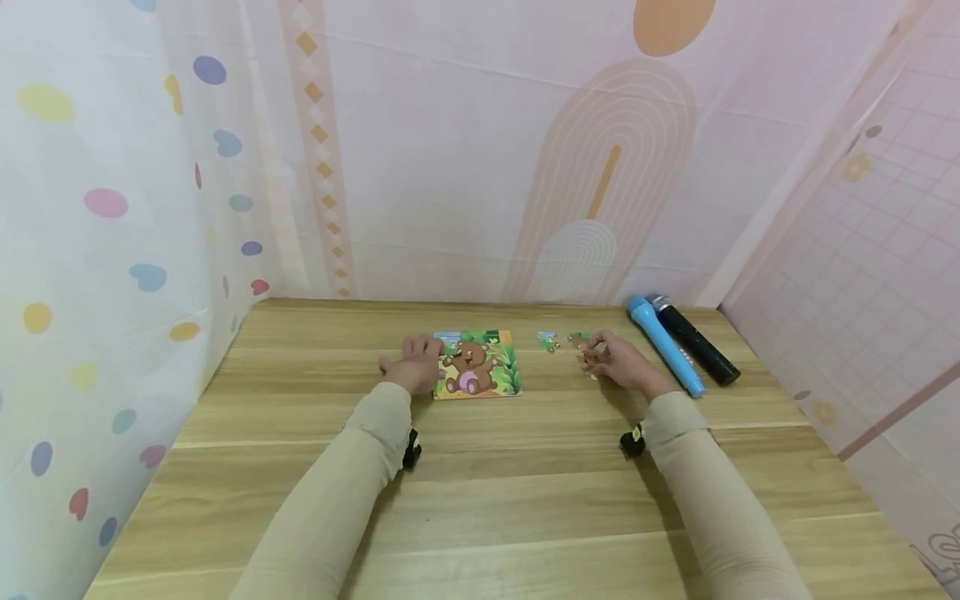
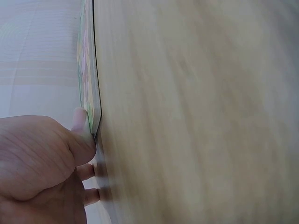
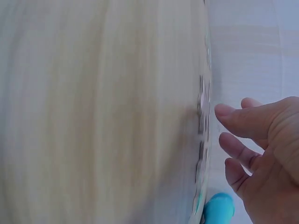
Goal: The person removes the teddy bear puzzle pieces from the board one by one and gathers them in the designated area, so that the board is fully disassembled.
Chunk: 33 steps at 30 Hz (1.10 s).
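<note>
A bear jigsaw puzzle (image 1: 483,367) lies flat on the wooden table, left of centre in the head view. My left hand (image 1: 414,367) rests at its left edge; the left wrist view shows the thumb (image 2: 80,119) touching the puzzle's edge and fingertips on the tabletop. Over to the right, my right hand (image 1: 621,364) is just above some loose puzzle pieces (image 1: 577,339), with its fingers partly bent. In the right wrist view a gap separates its fingers from the pieces (image 3: 202,105), and nothing shows between them. Another piece group (image 1: 547,340) lies nearer the puzzle.
A blue microphone (image 1: 667,346) and a black microphone (image 1: 696,340) lie side by side to the right of my right hand. Patterned curtains (image 1: 435,167) hang behind the table (image 1: 517,517) and on both sides.
</note>
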Available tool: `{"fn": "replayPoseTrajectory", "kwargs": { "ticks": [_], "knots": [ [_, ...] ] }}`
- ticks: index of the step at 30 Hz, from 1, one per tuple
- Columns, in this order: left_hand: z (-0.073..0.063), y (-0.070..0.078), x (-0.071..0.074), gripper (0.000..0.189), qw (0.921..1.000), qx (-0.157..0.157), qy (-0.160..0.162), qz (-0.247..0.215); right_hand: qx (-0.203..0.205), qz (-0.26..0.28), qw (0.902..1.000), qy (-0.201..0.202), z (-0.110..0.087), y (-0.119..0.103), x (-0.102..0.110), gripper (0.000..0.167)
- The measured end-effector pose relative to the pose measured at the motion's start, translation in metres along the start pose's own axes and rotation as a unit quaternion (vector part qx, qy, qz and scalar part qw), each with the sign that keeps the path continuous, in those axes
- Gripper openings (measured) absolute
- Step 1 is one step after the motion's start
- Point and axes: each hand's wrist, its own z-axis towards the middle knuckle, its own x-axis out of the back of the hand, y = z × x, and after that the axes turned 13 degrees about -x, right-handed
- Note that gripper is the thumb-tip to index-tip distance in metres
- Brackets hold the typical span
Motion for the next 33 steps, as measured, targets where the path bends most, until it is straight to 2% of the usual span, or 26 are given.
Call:
{"fn": "replayPoseTrajectory", "kwargs": {
  "ticks": [5, 11, 16, 24, 27, 33],
  "knots": [
    [-0.001, 0.000, 0.000, 0.047, 1.0000, -0.004, 0.000, -0.003, -0.012, 0.028, 0.9995, -0.012, 0.003, -0.017, -0.005, 0.032],
    [0.002, 0.000, 0.000, 0.049, 0.9999, 0.001, -0.007, -0.009, 0.008, 0.020, 0.9994, -0.028, 0.011, -0.053, -0.017, 0.035],
    [0.001, 0.000, 0.001, 0.049, 1.0000, 0.000, -0.002, -0.008, 0.039, 0.014, 0.9976, -0.056, 0.021, -0.090, -0.039, 0.036],
    [0.006, -0.004, 0.000, 0.048, 0.9999, 0.002, -0.011, -0.007, 0.085, 0.022, 0.9874, -0.132, 0.033, -0.138, -0.080, 0.038],
    [0.005, -0.004, 0.000, 0.047, 0.9999, 0.004, -0.009, -0.010, 0.082, 0.042, 0.9838, -0.154, 0.037, -0.150, -0.090, 0.038],
    [0.001, 0.002, 0.002, 0.059, 0.9999, 0.009, -0.002, -0.004, 0.073, 0.033, 0.9849, -0.153, 0.039, -0.161, -0.097, 0.043]
  ]
}}
